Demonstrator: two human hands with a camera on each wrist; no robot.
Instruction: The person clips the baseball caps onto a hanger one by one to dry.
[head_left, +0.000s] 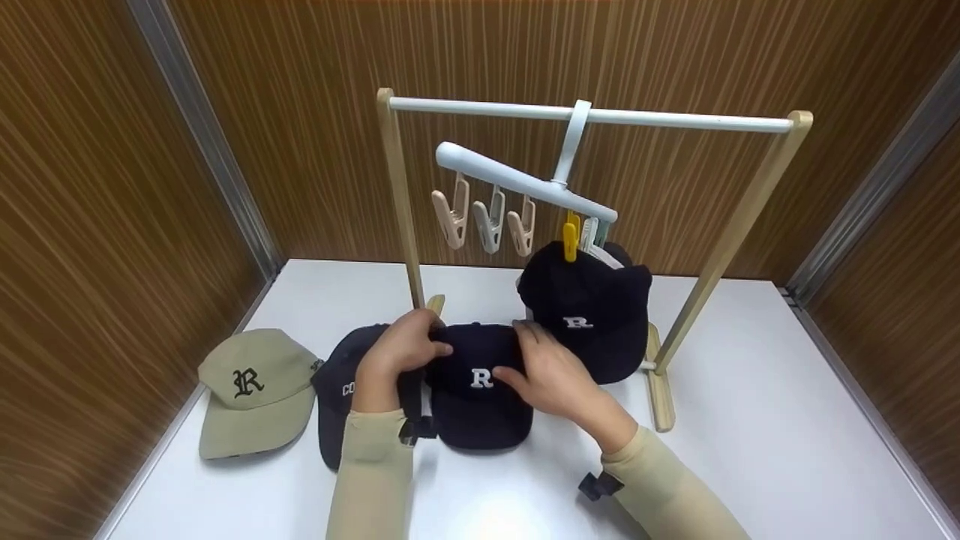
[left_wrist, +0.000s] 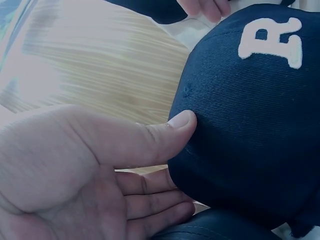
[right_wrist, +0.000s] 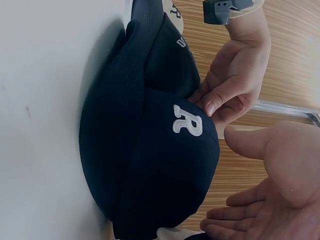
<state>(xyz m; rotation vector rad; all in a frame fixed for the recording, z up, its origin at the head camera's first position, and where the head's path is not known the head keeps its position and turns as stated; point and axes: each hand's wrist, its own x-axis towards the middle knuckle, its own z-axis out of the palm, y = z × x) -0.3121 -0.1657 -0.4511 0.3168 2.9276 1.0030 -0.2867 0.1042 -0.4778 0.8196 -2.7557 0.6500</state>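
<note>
1 dk cap (head_left: 481, 424) btwn 2 caps (head_left: 596, 349)

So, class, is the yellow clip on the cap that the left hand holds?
No, the yellow clip grips the hanging cap, while the left hand holds a separate cap.

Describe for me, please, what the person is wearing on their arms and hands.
The left hand and right hand are ungloved. Plain beige, close-fitting fabric sleeves cover both arms to near the wrists, where small black boxy devices sit.

A brown wall (head_left: 300, 150) backs the white table (head_left: 757, 435).
</note>
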